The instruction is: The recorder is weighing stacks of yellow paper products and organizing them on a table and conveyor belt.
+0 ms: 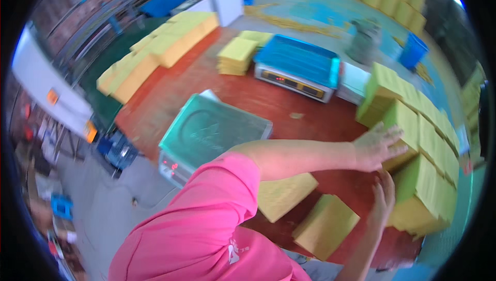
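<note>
My left arm, in a pink sleeve, reaches across the red table to the right. At its end my left hand (380,147) has its fingers spread, nothing held, beside the stacks of yellow paper sheets (405,120). Just below it, my right hand (383,196) has its fingers stretched out and apart, close to the nearest yellow paper stack (421,195). Whether either hand touches the paper I cannot tell. Two more yellow paper blocks, one partly under my arm (285,193) and one at the near edge (326,226), lie on the table.
A scale with a greenish flat pan (212,128) stands left of centre. Behind it sit a scale with a blue tray (297,61) and a small yellow stack (237,56). A long paper row (160,48) lines the table's (330,126) far left. A blue bin (413,51) stands beyond.
</note>
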`<state>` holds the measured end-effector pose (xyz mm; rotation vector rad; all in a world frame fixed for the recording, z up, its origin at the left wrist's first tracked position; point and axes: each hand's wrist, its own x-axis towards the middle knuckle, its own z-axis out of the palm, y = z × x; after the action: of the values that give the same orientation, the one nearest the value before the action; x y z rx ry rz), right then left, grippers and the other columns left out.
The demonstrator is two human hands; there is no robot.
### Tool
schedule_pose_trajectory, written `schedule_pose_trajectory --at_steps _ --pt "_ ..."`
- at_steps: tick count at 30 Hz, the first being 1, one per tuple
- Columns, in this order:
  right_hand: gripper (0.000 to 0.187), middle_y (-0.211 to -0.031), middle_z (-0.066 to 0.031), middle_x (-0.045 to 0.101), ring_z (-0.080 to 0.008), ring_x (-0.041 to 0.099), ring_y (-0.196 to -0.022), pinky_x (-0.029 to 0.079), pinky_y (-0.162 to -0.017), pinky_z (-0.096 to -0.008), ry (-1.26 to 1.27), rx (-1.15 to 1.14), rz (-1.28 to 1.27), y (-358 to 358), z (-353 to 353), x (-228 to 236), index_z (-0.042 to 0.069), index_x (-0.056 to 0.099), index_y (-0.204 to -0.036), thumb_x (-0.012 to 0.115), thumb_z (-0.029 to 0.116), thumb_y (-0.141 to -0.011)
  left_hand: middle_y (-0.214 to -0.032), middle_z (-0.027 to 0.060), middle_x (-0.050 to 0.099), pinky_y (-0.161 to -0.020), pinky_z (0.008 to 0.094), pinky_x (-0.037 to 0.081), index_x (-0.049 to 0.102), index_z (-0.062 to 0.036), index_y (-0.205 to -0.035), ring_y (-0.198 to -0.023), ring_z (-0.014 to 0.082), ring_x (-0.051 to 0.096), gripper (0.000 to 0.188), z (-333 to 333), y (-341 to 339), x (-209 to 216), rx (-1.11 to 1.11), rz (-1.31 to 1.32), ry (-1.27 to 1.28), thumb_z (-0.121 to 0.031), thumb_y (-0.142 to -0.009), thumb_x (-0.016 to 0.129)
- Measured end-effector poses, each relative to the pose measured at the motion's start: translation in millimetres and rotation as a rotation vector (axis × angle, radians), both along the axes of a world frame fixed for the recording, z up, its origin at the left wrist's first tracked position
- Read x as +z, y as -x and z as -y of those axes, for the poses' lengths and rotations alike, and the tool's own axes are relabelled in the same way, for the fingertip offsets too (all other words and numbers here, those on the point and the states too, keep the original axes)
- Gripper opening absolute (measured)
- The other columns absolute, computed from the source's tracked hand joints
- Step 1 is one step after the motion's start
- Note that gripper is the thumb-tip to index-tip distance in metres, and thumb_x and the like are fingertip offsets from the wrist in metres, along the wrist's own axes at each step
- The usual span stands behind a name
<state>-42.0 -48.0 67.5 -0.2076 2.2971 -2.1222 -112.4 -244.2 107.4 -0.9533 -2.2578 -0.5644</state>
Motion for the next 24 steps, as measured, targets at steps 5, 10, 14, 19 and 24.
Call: schedule_pose_trajectory --at_steps 5,10,14,19,24 --pt "0.046 -0.135 -0.017 0.053 -0.0238 0.052 -0.125 0.042 -0.104 -0.0355 -0.001 0.162 -0.044 -102 114 77 -0.007 0.047 -0.136 0.051 -0.001 -0.09 -0.15 0.0234 0.034 -0.111 0.0533 0.03 0.049 -0.0073 -0.139 -0.142 0.0404 0.028 0.075 149 -110 30 0.129 0.141 -0.026 -0.025 -0.073 0.079" --pt "0.045 -0.121 -0.0151 0.062 -0.0226 0.059 -0.114 0.045 -0.099 -0.0353 -0.148 0.573 -0.094 -190 254 92 -0.007 0.056 -0.124 0.053 0.009 -0.082 -0.151 0.0249 0.032 -0.113 0.0488 0.031 0.052 -0.0023 -0.134 -0.141 0.041 0.03 0.068 316 -236 42 0.296 0.129 -0.113 -0.023 -0.075 0.078" --pt "0.042 -0.121 -0.0144 0.062 -0.0221 0.058 -0.115 0.045 -0.1 -0.0354 -0.068 0.705 -0.093 -222 375 84 -0.006 0.056 -0.125 0.056 0.005 -0.084 -0.152 0.0239 0.032 -0.114 0.0459 0.031 0.052 -0.0031 -0.134 -0.142 0.0392 0.03 0.063 466 -323 29 0.522 0.27 -0.127 -0.024 -0.079 0.075" --pt "0.04 -0.125 -0.011 0.06 -0.0185 0.056 -0.117 0.043 -0.101 -0.0313 -0.185 1.003 0.016 -238 553 70 -0.003 0.055 -0.129 0.054 -0.004 -0.089 -0.153 0.0213 0.032 -0.114 0.0438 0.03 0.052 -0.0032 -0.135 -0.142 0.0358 0.031 0.061 644 -399 -12 0.83 0.482 -0.268 -0.032 -0.084 0.07" --pt "0.031 -0.116 -0.0084 0.065 -0.0162 0.059 -0.111 0.046 -0.096 -0.0307 -0.157 1.04 0.055 -224 714 62 -0.001 0.061 -0.122 0.059 0.005 -0.091 -0.15 0.0217 0.037 -0.114 0.0406 0.032 0.052 -0.0018 -0.134 -0.141 0.0335 0.033 0.061 783 -422 -22 0.97 0.677 -0.326 -0.035 -0.085 0.068"
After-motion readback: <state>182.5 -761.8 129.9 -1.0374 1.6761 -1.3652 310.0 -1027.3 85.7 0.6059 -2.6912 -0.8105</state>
